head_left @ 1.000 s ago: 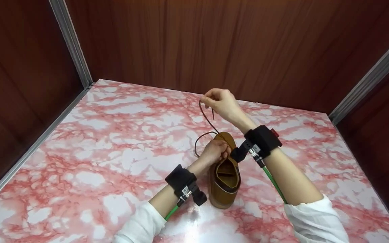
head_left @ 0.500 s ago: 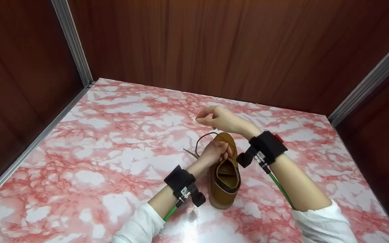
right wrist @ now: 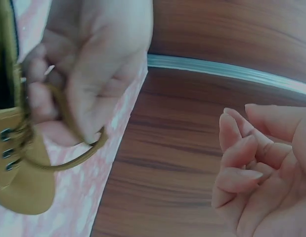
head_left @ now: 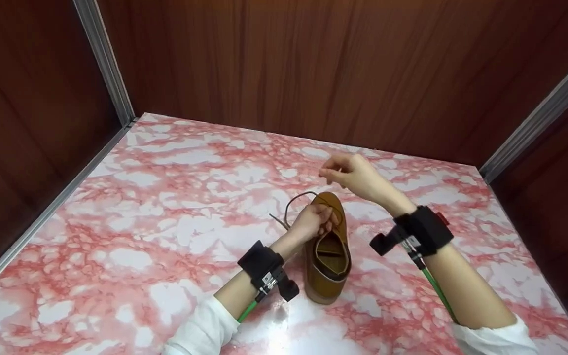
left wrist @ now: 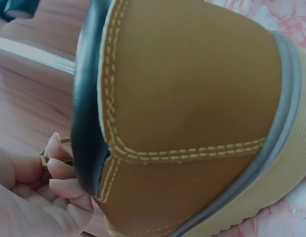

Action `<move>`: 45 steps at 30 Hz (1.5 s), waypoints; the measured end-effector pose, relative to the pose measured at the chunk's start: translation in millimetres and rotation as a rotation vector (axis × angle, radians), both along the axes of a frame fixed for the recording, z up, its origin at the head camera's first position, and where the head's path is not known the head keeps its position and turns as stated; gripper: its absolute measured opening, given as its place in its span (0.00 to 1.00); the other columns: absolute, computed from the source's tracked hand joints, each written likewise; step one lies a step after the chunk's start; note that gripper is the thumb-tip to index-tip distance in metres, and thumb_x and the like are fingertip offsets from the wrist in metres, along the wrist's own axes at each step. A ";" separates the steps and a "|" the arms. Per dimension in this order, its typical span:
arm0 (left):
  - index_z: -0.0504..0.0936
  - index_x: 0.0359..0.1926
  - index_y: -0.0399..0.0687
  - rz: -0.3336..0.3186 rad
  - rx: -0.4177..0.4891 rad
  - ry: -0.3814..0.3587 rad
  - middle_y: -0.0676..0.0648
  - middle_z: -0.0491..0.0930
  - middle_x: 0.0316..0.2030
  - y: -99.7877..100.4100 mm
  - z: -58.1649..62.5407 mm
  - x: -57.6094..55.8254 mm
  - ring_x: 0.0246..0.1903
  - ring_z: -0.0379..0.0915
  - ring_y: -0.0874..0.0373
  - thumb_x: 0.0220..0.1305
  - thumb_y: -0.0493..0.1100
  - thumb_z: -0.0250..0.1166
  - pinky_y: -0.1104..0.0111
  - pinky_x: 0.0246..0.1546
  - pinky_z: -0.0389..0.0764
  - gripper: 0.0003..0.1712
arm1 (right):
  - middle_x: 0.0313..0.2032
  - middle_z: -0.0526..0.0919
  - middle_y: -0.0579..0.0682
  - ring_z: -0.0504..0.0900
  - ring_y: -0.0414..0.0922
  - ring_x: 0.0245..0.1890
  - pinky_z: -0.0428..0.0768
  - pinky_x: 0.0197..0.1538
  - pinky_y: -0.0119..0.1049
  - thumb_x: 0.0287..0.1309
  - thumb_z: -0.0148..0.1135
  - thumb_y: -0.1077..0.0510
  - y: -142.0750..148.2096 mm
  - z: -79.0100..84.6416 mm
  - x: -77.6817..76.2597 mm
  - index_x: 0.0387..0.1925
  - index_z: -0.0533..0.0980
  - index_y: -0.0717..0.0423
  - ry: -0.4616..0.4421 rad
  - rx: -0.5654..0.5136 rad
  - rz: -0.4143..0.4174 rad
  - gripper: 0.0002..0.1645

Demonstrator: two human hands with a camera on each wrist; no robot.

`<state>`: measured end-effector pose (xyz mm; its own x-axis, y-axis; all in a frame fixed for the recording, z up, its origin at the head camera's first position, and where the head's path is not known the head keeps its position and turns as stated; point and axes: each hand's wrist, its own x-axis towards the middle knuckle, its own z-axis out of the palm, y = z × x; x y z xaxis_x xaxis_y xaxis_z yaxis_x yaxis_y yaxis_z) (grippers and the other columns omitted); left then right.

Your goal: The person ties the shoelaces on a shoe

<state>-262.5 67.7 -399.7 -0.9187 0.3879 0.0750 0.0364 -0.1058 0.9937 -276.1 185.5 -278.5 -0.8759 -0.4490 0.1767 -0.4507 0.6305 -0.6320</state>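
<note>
A tan leather lace-up shoe [head_left: 325, 290] with a dark collar stands on the tabletop, toe pointing away from me. My left hand [head_left: 308, 224] is over its tongue and eyelets, pinching a brown shoelace [right wrist: 68, 164]; a bend of the lace shows between thumb and fingers in the right wrist view. One lace part [head_left: 290, 203] arcs left of the toe, its tip lying on the table. Beyond and right of the toe, my right hand [head_left: 355, 177] hovers with loosely bent fingers and nothing in them. The shoe's side [left wrist: 192, 94] fills most of the left wrist view.
The table [head_left: 165, 256] has a red and white marbled top. Dark wood panels [head_left: 284, 64] enclose it at the back and both sides, with metal strips [head_left: 106, 64] at the corners.
My right hand has let go of the shoelace, lowered, and drawn back to the right. The lace end has dropped left of the shoe. My left hand stays at the eyelets.
</note>
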 end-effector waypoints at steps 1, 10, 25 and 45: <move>0.75 0.26 0.25 -0.002 0.002 -0.002 0.50 0.67 0.12 -0.2 0.1 -0.1 0.10 0.58 0.64 0.69 0.36 0.47 0.76 0.12 0.61 0.19 | 0.23 0.76 0.50 0.70 0.49 0.22 0.67 0.24 0.33 0.61 0.55 0.56 3.7 -2.4 1.0 0.32 0.78 0.60 -0.004 -0.004 -0.007 0.11; 0.75 0.26 0.28 -0.015 -0.031 0.021 0.49 0.69 0.14 -3.1 1.3 -1.9 0.11 0.59 0.64 0.68 0.35 0.46 0.76 0.14 0.62 0.17 | 0.22 0.76 0.49 0.69 0.46 0.21 0.67 0.25 0.33 0.62 0.54 0.57 26.1 -16.2 6.4 0.33 0.78 0.62 -0.027 -0.019 -0.061 0.11; 0.76 0.29 0.29 -0.014 -0.110 0.104 0.50 0.71 0.17 -3.4 1.7 -0.9 0.15 0.63 0.64 0.64 0.34 0.54 0.76 0.16 0.65 0.11 | 0.19 0.74 0.48 0.67 0.40 0.18 0.64 0.21 0.31 0.60 0.57 0.57 35.7 -46.2 13.4 0.28 0.78 0.63 -0.050 0.006 -0.103 0.13; 0.76 0.28 0.31 0.029 -0.142 0.177 0.49 0.73 0.17 -1.5 -2.1 1.4 0.15 0.63 0.65 0.63 0.34 0.56 0.77 0.16 0.64 0.09 | 0.26 0.78 0.47 0.71 0.42 0.27 0.69 0.29 0.36 0.60 0.56 0.57 34.0 -70.5 18.6 0.30 0.80 0.60 0.020 0.070 -0.117 0.11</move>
<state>-261.1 66.2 -401.8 -0.9070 0.3794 0.1826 0.2127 0.0384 0.9764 -257.6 219.5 -349.0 -0.9194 -0.3561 0.1670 -0.3841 0.7215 -0.5761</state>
